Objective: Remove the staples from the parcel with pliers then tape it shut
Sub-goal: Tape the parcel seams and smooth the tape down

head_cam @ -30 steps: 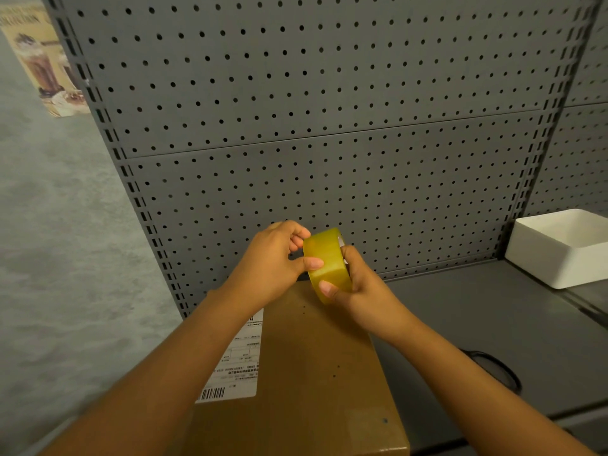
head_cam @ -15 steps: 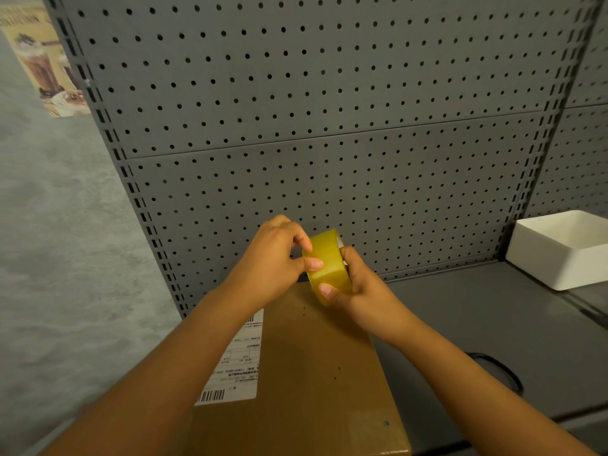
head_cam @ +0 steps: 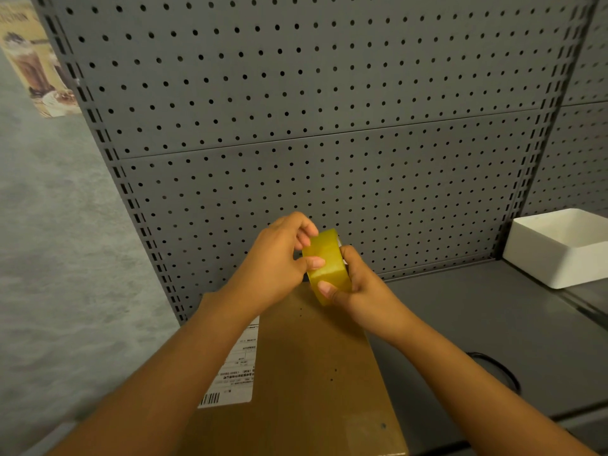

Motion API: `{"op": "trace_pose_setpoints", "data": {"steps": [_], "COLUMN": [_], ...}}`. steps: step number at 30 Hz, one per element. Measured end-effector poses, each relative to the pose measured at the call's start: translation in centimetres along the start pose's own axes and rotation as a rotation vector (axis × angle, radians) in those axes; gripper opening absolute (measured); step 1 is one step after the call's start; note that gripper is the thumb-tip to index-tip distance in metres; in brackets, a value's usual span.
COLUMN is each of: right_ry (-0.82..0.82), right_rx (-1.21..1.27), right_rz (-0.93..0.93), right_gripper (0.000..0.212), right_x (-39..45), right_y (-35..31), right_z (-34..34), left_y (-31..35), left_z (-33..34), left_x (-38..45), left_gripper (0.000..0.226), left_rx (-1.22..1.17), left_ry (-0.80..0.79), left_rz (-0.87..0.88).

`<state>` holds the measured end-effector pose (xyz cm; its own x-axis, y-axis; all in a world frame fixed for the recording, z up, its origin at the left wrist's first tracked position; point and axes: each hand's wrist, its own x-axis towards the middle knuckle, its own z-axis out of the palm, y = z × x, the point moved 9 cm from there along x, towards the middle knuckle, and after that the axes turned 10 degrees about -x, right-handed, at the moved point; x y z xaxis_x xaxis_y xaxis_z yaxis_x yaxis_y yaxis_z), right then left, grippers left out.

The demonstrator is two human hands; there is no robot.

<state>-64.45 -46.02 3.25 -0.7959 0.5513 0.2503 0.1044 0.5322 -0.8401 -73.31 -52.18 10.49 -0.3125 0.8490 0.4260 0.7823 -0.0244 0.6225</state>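
My right hand point(head_cam: 358, 287) grips the yellow tape roll point(head_cam: 327, 264) above the far end of the parcel point(head_cam: 306, 373); my left hand point(head_cam: 276, 261) pinches its near face with thumb and fingers.

The roll of packing tape point(head_cam: 327, 263) is glossy, translucent yellow plastic film with a smooth face, while the parcel point(head_cam: 309, 373) beneath it is matt brown cardboard, pricked with small holes and carrying a smooth white paper shipping label point(head_cam: 238, 366) near its left edge. The pegboard back panel point(head_cam: 329, 126) and the shelf point(head_cam: 493, 324) are grey painted metal with a dull, even finish. The white bin point(head_cam: 559, 248) at the shelf's right edge looks like smooth matt plastic.
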Motion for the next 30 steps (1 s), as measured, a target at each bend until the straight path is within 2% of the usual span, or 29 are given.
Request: {"op": "trace_pose_setpoints", "data": {"steps": [3,7,13,18,24,27,30], "right_ry": [-0.004,-0.009,-0.003,-0.005,-0.007,-0.012,-0.017], "right_rx": [0.005,-0.041,-0.004,0.000,-0.051,-0.063,-0.095], "right_rz": [0.005,-0.006,0.006,0.014,0.007,0.005,0.006], "right_gripper": [0.046,0.055,0.048,0.052,0.055,0.059,0.067], "right_x": [-0.1,-0.2,0.0,-0.1,0.0,-0.1,-0.1], "right_y": [0.2,0.1,0.2,0.4,0.1,0.3,0.4], "right_z": [0.1,0.3,0.1,0.1,0.2,0.3,0.5], "left_y": [-0.4,-0.8,-0.2,-1.7,-1.8,-2.1,-2.2], "left_z": [-0.4,-0.8,0.1,-1.3,-1.9,-2.2,-2.6], "left_x": [0.3,0.5,0.1,0.3,-0.1,0.0,0.3], "left_gripper": [0.042,0.046,0.030,0.052,0.043,0.023,0.008], "left_rx": [0.050,0.047,-0.066,0.007,-0.065,-0.142,-0.093], "left_ry": [-0.012,-0.023,-0.031,0.000,0.009,0.031,0.052], "left_rz": [-0.022,-0.048,-0.048,-0.150,-0.184,-0.193,-0.184]}}
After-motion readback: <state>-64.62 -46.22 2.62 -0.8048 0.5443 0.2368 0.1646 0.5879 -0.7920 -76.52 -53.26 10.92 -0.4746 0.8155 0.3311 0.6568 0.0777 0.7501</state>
